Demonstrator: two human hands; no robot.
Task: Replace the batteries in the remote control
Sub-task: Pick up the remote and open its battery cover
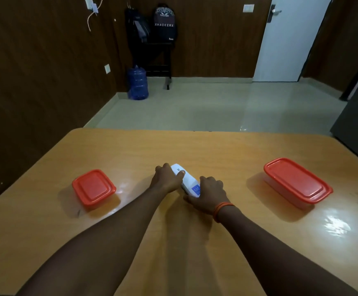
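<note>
We grip the remote [187, 182] mid-table [173, 242], our right hand [209, 194] clasping its near end, our left hand [167, 177] its far end, thumb on top. Its long axis runs near-right to far-left. Two red-lidded boxes [93, 189] [297, 182] flank it.

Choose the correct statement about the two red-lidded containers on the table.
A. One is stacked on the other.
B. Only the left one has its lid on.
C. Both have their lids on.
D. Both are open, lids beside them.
C: the smaller container on the left and the larger container on the right each carry a red lid, and they stand far apart with the remote control between them.
</note>
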